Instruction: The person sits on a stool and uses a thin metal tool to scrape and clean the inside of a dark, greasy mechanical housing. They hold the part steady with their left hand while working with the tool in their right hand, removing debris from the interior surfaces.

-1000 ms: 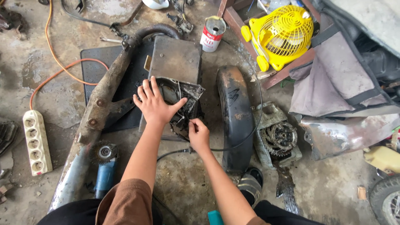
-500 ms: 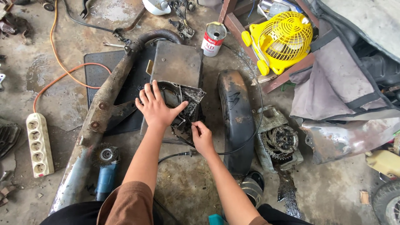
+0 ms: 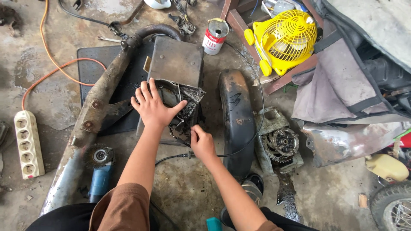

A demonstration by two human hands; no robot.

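My left hand lies flat with fingers spread on a dirty black engine cover part, pressing it down on the concrete floor. My right hand is closed at the part's lower edge, pinching something small there; what it grips is hidden by the fingers. A thin black cable runs along the floor just below this hand. The part rests against a flat grey metal box behind it.
A rusty exhaust pipe lies to the left, with an angle grinder and a white power strip beyond. A black mudguard, an engine clutch piece, a yellow fan and a tin can are to the right.
Both hands stay on the black part. My right hand has shifted slightly along its lower edge. The camera view has moved a little.
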